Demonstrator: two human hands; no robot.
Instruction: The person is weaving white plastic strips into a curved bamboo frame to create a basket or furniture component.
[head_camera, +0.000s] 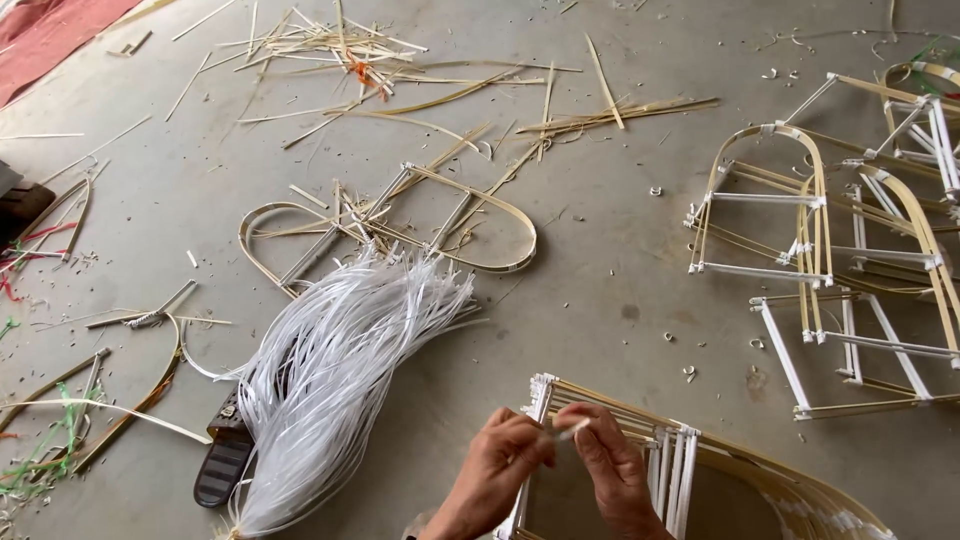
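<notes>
I am mid-binding: left hand (497, 462) and right hand (610, 462) pinch a white strip (572, 431) over the bamboo frame (700, 470) (corner joint); next comes a tight wrap.

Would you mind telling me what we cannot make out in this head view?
- Bamboo frame: its lower part is cut off by the bottom edge.
- White strip pinched between left hand and right hand: too small to trace its ends.
- Dark object: partly hidden under the white strip bundle.
</notes>
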